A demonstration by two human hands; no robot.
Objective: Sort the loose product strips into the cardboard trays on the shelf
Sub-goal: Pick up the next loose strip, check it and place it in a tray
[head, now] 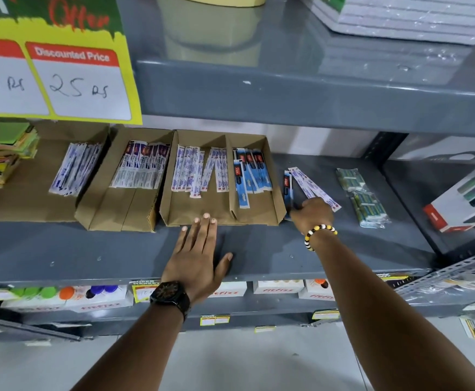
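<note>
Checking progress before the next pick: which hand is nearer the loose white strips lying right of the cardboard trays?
Right. The right hand rests on the near ends of the loose white strips. The left hand lies flat on the shelf, by the divided tray, well left of them.

dark watch (170, 295), seemingly beaded bracelet (318, 234)

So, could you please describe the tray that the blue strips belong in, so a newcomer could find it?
Start at the grey middle shelf. The right hand touches loose strips; the tray compartment lies just left of them. Only it holds blue strips with red patches; its neighbours hold white ones.
</note>
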